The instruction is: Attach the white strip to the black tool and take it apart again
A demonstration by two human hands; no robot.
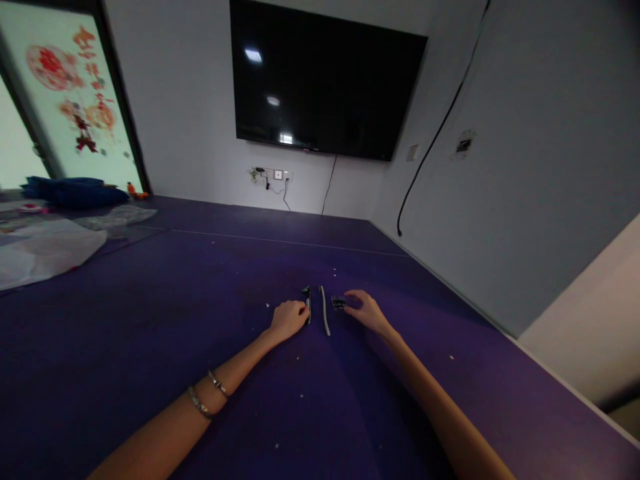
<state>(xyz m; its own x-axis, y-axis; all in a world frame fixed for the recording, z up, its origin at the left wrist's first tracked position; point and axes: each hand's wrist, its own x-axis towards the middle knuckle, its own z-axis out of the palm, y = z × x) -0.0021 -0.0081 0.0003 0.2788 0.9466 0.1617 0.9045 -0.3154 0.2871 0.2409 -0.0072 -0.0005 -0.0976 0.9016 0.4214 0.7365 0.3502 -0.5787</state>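
Note:
My left hand [289, 319] is closed, with the thumb and fingers at the handle of a razor [309, 303]; its dark head points away from me. Just right of it a light grey toothbrush [325, 312] lies lengthwise on the purple surface, with no hand on it. Further right is a small flat dark packet [339, 303] with pale print too small to read. My right hand [367, 310] is at the packet's right edge, thumb and forefinger apart. Whether the thumb touches the packet is hard to tell.
Clear plastic sheeting [55, 247] and a dark blue cloth bundle [75, 192] lie at the far left. Small white scraps [451, 357] dot the purple floor [200, 300]. A black cable [440, 127] hangs down the right wall. A television [325, 80] hangs ahead.

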